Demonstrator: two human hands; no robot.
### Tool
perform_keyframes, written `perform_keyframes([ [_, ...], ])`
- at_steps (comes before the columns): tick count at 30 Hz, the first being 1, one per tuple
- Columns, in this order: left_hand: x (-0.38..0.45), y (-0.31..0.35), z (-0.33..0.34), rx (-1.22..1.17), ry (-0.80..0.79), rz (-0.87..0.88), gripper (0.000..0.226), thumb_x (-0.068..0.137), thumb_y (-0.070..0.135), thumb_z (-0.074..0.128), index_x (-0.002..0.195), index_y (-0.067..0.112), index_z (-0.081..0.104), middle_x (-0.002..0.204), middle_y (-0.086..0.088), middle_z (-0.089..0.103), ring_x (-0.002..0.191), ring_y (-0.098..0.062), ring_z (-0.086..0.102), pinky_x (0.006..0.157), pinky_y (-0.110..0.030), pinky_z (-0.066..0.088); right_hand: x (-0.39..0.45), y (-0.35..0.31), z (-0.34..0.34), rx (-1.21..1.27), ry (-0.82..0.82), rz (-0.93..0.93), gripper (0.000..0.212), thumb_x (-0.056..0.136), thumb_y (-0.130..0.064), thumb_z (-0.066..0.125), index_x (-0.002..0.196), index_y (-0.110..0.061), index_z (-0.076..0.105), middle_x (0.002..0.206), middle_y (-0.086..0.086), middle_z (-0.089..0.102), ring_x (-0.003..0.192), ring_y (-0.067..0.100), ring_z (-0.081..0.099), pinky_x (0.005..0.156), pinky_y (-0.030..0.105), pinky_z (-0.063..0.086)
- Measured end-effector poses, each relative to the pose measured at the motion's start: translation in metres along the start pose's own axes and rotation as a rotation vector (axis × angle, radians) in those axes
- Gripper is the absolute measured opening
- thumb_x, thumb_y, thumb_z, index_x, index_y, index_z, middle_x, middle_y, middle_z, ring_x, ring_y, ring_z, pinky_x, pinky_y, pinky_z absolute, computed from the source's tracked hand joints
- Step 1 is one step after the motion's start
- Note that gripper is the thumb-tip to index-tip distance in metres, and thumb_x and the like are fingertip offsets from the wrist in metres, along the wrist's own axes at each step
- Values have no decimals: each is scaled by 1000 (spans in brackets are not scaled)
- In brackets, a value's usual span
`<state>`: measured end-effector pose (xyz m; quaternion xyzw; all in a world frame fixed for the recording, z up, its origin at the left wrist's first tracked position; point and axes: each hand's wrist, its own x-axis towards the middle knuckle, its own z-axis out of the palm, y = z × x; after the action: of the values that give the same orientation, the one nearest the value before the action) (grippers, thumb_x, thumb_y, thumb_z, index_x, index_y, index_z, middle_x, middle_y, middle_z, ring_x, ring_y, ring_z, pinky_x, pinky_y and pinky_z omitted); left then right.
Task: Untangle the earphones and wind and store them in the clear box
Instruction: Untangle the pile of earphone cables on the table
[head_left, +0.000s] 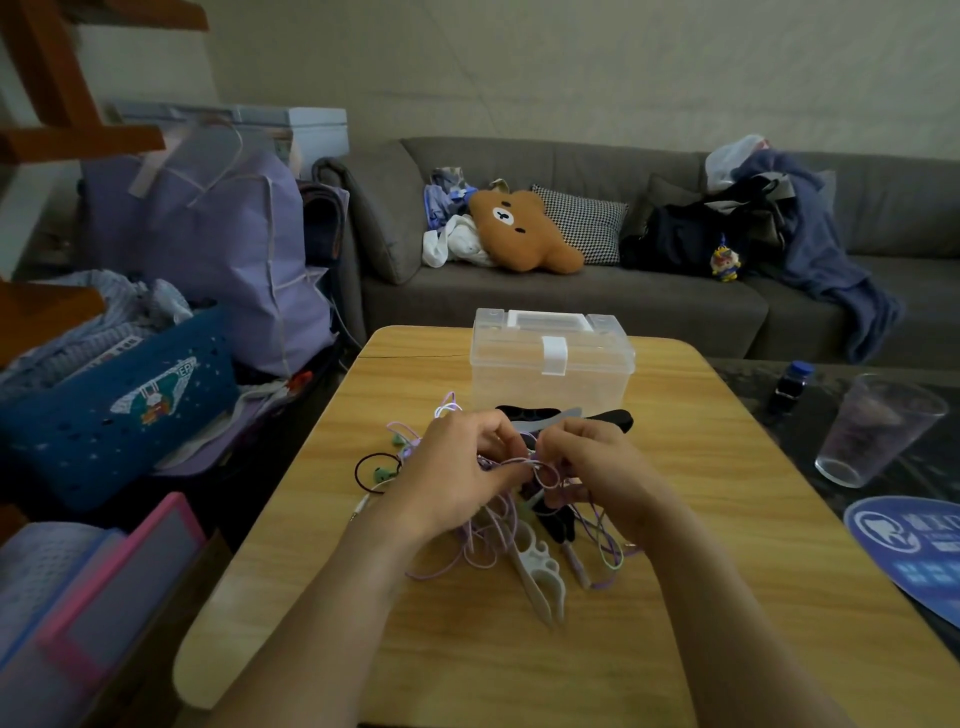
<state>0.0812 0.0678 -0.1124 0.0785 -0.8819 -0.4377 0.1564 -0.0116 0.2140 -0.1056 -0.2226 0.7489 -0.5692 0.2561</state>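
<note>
A tangle of purple and white earphone cables (493, 540) lies in the middle of the wooden table (701, 571). My left hand (457, 478) and my right hand (587, 467) are raised just above it, and both pinch a knotted loop of cable between their fingertips. Cable strands hang down from the hands to the pile. A white cable winder (540, 577) lies under the cables near me, and a black winder (613, 418) lies behind my hands. The clear box (550, 364) stands behind that with its lid closed and its white latch down.
A dark hair tie (376, 470) with a green charm lies left of the tangle. A clear plastic cup (878, 431) and a small bottle (792, 387) stand on the dark table to the right. A blue round fan (914, 551) overlaps the table's right edge. A grey sofa is behind.
</note>
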Motion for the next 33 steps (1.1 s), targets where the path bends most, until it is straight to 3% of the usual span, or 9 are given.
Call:
perform_keyframes([
  [6, 1, 3, 2, -12, 171, 49, 12, 87, 19, 75, 91, 15, 64, 75, 7, 75, 70, 2, 68, 92, -29, 50, 1, 0, -3, 203, -23, -11, 9, 93, -7, 64, 98, -1, 66, 83, 15, 71, 72, 23, 68, 66, 32, 57],
  [12, 2, 2, 0, 5, 211, 71, 10, 90, 18, 73, 93, 16, 63, 78, 9, 75, 72, 4, 68, 68, -12, 51, 1, 3, -4, 276, 20, -90, 19, 92, -11, 68, 108, 0, 64, 87, 11, 74, 74, 22, 69, 73, 38, 60],
  [15, 1, 0, 1, 26, 155, 56, 7, 94, 16, 66, 95, 19, 60, 79, 6, 74, 72, -3, 69, 77, -27, 55, 4, 3, -6, 367, 105, -95, 13, 97, -11, 61, 107, -3, 65, 80, 7, 67, 61, 15, 60, 57, 30, 55],
  [18, 3, -4, -3, 58, 73, -53, 10, 99, 20, 55, 109, 22, 56, 84, 0, 67, 70, -15, 64, 69, -41, 55, 7, 4, -19, 480, 250, -78, 14, 101, -12, 54, 106, -4, 64, 73, 4, 58, 51, 9, 46, 43, 21, 38],
  [21, 5, -11, -14, -1, 34, -189, 37, 82, 36, 61, 117, 31, 52, 109, -1, 60, 103, -19, 57, 91, -47, 48, 8, 6, -37, 503, 431, -67, 12, 103, -12, 51, 107, -6, 61, 70, 3, 50, 43, 8, 37, 35, 18, 28],
  [23, 5, -17, -19, 36, 56, -209, 71, 76, 36, 66, 140, 38, 34, 128, 7, 39, 124, -16, 37, 103, -44, 38, 7, 8, -48, 368, 583, -43, 9, 101, -14, 55, 108, -9, 59, 70, 3, 51, 46, 11, 39, 36, 21, 28],
  [25, 5, -23, -23, 146, 160, -179, 89, 83, 23, 72, 151, 32, 17, 127, 5, 30, 124, -13, 27, 103, -38, 33, 1, 10, -60, 83, 732, -44, 10, 99, -21, 61, 106, -14, 60, 78, 3, 58, 55, 13, 46, 45, 26, 35],
  [30, 11, -43, -34, 211, 626, -131, 78, 82, 1, 71, 146, 12, 28, 138, -18, 39, 125, -34, 40, 99, -47, 45, -21, 15, -84, -379, 779, -86, 5, 94, -22, 67, 95, -18, 66, 73, -1, 59, 64, 10, 54, 53, 26, 37],
  [33, 15, -48, -36, 281, 691, -187, 81, 80, 9, 75, 146, 12, 27, 135, -22, 42, 125, -39, 39, 101, -55, 42, -25, 23, -91, -543, 668, 41, 6, 95, -25, 64, 99, -19, 65, 80, 1, 66, 72, 16, 62, 66, 34, 54],
])
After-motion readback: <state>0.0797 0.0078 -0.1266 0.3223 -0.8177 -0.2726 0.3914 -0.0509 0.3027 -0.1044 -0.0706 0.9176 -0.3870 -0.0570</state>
